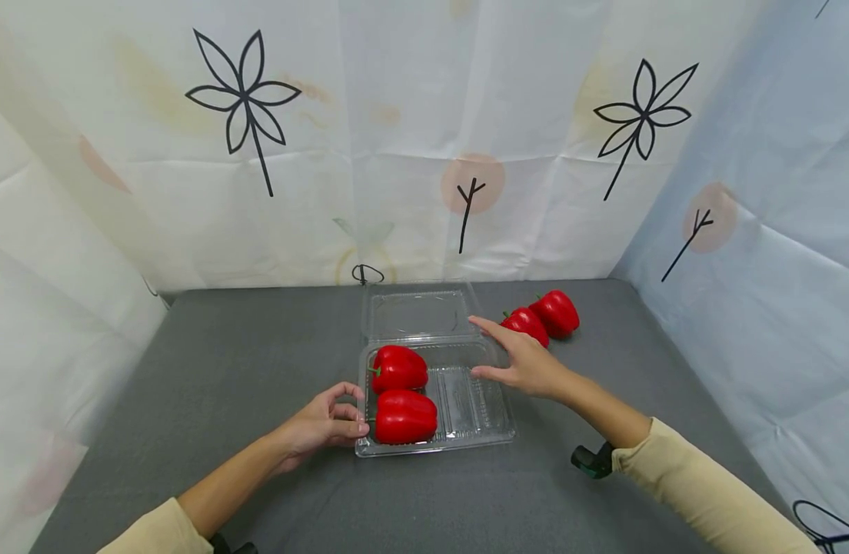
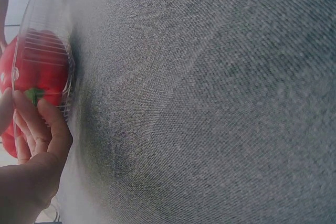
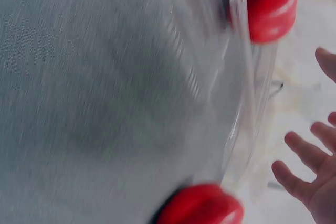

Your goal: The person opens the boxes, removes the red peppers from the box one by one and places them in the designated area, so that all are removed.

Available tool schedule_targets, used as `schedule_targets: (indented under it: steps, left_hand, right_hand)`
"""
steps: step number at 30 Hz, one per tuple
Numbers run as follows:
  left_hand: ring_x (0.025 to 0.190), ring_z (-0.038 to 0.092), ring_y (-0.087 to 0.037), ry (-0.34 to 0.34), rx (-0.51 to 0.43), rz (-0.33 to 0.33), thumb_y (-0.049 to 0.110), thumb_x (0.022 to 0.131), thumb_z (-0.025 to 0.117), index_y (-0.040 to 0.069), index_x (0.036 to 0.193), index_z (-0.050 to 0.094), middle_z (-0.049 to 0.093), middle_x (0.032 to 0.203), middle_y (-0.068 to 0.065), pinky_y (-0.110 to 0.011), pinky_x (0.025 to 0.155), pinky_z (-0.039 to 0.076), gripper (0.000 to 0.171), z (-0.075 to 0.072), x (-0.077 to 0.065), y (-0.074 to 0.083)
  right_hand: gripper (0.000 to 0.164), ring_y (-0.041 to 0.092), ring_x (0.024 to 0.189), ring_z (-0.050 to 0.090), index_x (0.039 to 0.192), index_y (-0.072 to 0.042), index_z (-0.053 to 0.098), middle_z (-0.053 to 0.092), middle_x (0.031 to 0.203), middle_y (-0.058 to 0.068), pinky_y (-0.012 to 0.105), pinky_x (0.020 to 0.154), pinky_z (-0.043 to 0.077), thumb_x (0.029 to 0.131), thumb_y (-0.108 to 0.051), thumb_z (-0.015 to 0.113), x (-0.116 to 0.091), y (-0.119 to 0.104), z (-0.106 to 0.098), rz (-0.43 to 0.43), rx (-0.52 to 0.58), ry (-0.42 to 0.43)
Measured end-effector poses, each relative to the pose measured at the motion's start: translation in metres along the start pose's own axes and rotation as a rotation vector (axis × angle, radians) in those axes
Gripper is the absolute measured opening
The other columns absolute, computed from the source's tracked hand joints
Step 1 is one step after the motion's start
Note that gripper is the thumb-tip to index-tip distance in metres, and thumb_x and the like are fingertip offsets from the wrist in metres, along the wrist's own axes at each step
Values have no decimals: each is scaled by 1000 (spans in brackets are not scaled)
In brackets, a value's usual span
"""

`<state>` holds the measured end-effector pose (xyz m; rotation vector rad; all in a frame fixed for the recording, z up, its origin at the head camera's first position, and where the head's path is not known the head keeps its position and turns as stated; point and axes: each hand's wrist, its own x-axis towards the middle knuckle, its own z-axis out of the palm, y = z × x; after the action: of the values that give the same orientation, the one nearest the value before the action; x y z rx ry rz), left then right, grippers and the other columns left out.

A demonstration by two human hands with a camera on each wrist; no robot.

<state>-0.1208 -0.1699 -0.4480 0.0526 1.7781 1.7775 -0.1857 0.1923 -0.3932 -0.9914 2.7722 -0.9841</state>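
A clear plastic clamshell container lies with its lid folded back. Two red bell peppers, a rear one and a front one, sit in its left half, stems to the left. My left hand pinches the container's left rim, fingers against the outer wall, as the left wrist view also shows near a pepper. Over the right side of the container hovers my right hand, thumb and fingers spread, holding nothing. Just beyond it, two more peppers lie on the table; the hand partly covers the nearer one.
A grey cloth-covered table extends around the container on both sides. White printed curtains hang behind the table and at the left and right. Dark devices are strapped at both wrists, the right one hanging below the sleeve.
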Motion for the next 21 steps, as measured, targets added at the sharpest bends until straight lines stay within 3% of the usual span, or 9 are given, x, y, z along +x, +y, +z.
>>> schedule_targets:
  steps: [7,12,21]
  left_hand:
    - [80,64,-19,8,6,-1,12,89,75,5,127,39,65,88,-4,-38,83,55,53,1,0,0]
    - [80,64,-19,11,11,-2,12,89,76,5,127,39,65,88,-4,-39,84,55,54,0,0,0]
    - [81,64,-20,18,9,-18,13,89,75,6,128,39,66,90,-4,-38,84,55,54,1,1,1]
  right_hand:
    - [76,31,130,53,150,-10,40,52,146,11,53,100,46,87,-27,79,1,-25,22,-126,105,-202]
    - [75,29,130,53,150,-11,42,52,146,7,51,103,44,87,-29,79,4,-38,36,-125,150,-338]
    - [69,18,128,52,148,-13,45,54,143,3,39,102,46,88,-27,77,10,-48,53,-177,99,-401]
